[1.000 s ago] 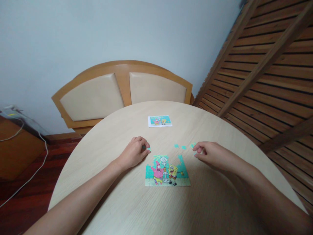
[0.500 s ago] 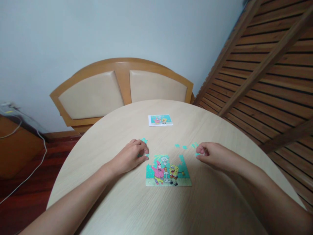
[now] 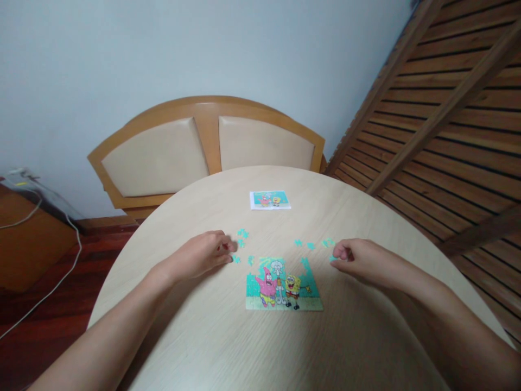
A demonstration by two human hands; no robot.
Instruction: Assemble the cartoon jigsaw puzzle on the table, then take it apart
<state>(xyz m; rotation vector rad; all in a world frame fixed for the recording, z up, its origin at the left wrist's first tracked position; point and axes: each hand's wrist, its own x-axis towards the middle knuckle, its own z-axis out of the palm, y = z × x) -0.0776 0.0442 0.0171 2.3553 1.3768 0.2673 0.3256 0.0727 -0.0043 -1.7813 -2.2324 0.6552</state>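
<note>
Lying midway between the left and right edges of the tabletop [image 3: 211, 336], a partly assembled puzzle [image 3: 280, 290] has gaps along its upper side. Past its upper corners, both hands are half-curled: the left hand [image 3: 207, 252] toward the left edge, fingertips just beside a loose piece [image 3: 235, 259], the right hand [image 3: 360, 255] toward the right edge, another piece [image 3: 332, 258] at its fingertips; whether either grips anything, I cannot tell. More turquoise pieces [image 3: 310, 246] lie between them. Nearer the far edge sits a picture card [image 3: 270, 200]; beyond that edge, a padded chair [image 3: 209, 136].

Pale wall [image 3: 244, 49], padded backrest [image 3: 208, 136], white cable [image 3: 80, 247]
</note>
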